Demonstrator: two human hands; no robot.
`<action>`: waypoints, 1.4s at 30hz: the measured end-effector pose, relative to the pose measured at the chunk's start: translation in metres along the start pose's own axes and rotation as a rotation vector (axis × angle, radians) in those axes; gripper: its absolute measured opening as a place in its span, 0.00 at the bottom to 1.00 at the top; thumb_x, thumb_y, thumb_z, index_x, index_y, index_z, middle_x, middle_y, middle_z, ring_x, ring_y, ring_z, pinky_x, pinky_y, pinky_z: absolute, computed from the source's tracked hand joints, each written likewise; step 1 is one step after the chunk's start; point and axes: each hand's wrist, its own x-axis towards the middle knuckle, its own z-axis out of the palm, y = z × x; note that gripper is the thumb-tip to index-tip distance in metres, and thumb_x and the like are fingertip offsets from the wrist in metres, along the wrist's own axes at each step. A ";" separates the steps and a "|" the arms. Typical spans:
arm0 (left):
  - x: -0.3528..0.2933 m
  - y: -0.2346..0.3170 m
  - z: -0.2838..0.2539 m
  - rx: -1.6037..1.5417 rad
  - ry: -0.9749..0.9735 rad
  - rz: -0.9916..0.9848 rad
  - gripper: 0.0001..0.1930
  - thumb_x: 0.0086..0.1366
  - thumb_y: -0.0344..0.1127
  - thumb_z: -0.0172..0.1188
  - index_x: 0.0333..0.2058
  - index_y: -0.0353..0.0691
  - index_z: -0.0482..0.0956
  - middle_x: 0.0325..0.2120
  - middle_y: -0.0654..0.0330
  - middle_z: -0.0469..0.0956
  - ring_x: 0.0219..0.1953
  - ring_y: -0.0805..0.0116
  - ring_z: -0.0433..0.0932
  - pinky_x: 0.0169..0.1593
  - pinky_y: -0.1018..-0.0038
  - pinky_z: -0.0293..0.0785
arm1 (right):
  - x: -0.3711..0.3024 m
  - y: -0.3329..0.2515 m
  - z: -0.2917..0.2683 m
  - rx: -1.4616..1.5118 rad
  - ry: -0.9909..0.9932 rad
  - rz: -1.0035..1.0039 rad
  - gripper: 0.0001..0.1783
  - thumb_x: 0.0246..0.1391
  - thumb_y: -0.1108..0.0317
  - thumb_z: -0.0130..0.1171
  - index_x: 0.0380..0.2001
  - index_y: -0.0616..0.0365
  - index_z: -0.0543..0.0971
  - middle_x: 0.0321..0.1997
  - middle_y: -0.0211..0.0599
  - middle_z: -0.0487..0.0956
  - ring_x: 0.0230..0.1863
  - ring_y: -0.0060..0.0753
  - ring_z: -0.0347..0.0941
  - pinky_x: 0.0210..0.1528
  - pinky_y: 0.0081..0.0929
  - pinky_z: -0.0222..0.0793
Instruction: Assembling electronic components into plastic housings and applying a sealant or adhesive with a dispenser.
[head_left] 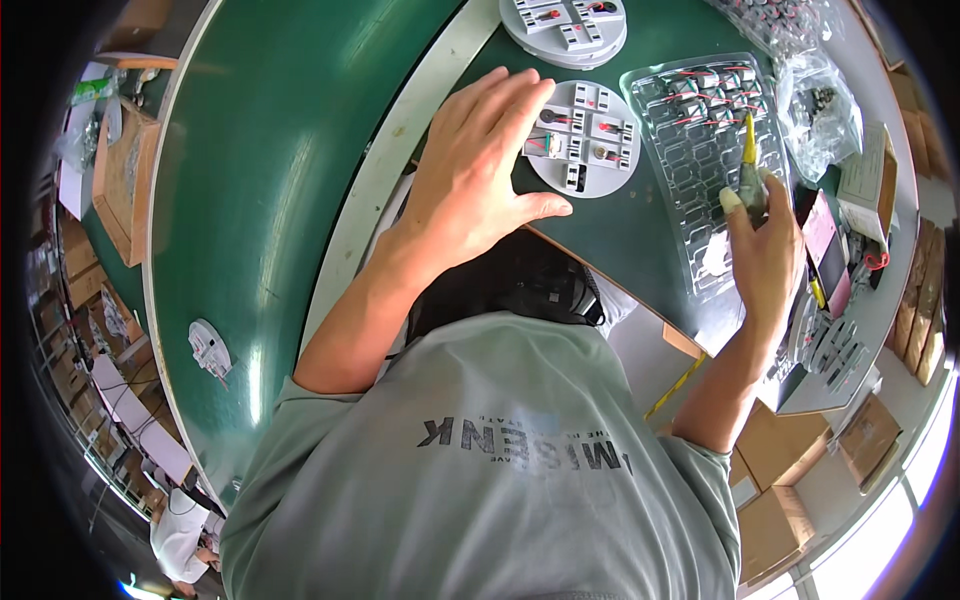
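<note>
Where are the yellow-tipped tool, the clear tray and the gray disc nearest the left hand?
Yellow-tipped tool (749, 154): head view, base of its tip.
Clear tray (686, 180): head view, moulded compartments.
Gray disc (605, 181): head view, bare lower rim.

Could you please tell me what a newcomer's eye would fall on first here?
Probably the pale round disc carrying small parts, on the green tabletop beside the open left hand. Next, perhaps, the yellow-tipped tool in the right hand, seen against the clear tray, whose far end holds red-wired pieces.

Head cam, L of 2 fisheyes, facing down, near L grip, R grip.
</note>
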 end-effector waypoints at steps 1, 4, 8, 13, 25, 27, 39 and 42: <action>0.001 -0.002 0.000 0.018 -0.022 0.019 0.53 0.45 0.43 0.88 0.70 0.39 0.72 0.63 0.51 0.78 0.69 0.44 0.72 0.72 0.52 0.67 | 0.003 0.001 -0.001 0.016 -0.052 0.013 0.26 0.71 0.53 0.65 0.62 0.60 0.79 0.48 0.42 0.85 0.42 0.34 0.82 0.45 0.32 0.77; 0.004 -0.006 0.001 0.033 -0.042 0.040 0.54 0.45 0.43 0.88 0.71 0.39 0.71 0.64 0.52 0.78 0.71 0.44 0.71 0.73 0.51 0.66 | -0.005 0.032 0.010 0.771 0.109 0.091 0.24 0.72 0.60 0.64 0.65 0.59 0.76 0.52 0.44 0.85 0.46 0.34 0.82 0.48 0.31 0.78; -0.001 -0.006 0.002 0.026 -0.046 0.038 0.55 0.44 0.44 0.87 0.71 0.40 0.71 0.64 0.53 0.79 0.71 0.45 0.70 0.73 0.51 0.66 | -0.014 -0.020 0.017 1.131 0.172 -0.184 0.20 0.70 0.71 0.65 0.62 0.58 0.76 0.56 0.47 0.84 0.51 0.34 0.82 0.52 0.30 0.79; 0.000 -0.011 0.001 0.017 -0.025 0.032 0.53 0.43 0.44 0.87 0.69 0.40 0.72 0.62 0.55 0.80 0.71 0.46 0.71 0.73 0.52 0.66 | -0.021 -0.113 0.036 1.228 -0.011 -0.461 0.16 0.63 0.77 0.72 0.52 0.60 0.79 0.49 0.41 0.86 0.51 0.31 0.85 0.52 0.30 0.80; -0.005 -0.007 0.003 -0.014 0.006 -0.002 0.51 0.46 0.47 0.85 0.70 0.43 0.74 0.62 0.55 0.80 0.72 0.47 0.71 0.72 0.51 0.67 | -0.020 -0.120 0.033 0.708 -0.032 -0.570 0.19 0.59 0.78 0.73 0.52 0.61 0.79 0.49 0.39 0.87 0.48 0.31 0.86 0.47 0.33 0.82; -0.003 -0.009 0.005 -0.022 0.013 -0.002 0.51 0.47 0.47 0.85 0.70 0.43 0.74 0.62 0.54 0.80 0.72 0.47 0.71 0.72 0.51 0.67 | -0.015 -0.107 0.032 0.818 -0.025 -0.532 0.19 0.59 0.78 0.73 0.52 0.61 0.79 0.50 0.40 0.87 0.48 0.31 0.86 0.46 0.33 0.83; -0.003 -0.012 0.005 0.014 0.025 0.013 0.51 0.44 0.49 0.86 0.68 0.42 0.76 0.61 0.53 0.81 0.71 0.48 0.72 0.72 0.52 0.69 | -0.020 -0.107 0.032 0.760 -0.033 -0.469 0.16 0.58 0.77 0.74 0.48 0.60 0.81 0.47 0.42 0.87 0.43 0.37 0.88 0.45 0.33 0.82; 0.000 -0.011 0.005 0.011 0.041 0.040 0.52 0.44 0.50 0.86 0.69 0.42 0.76 0.61 0.53 0.81 0.71 0.48 0.72 0.72 0.52 0.69 | -0.023 -0.108 0.035 0.780 0.016 -0.448 0.16 0.58 0.76 0.74 0.49 0.58 0.81 0.46 0.42 0.87 0.40 0.41 0.88 0.43 0.33 0.82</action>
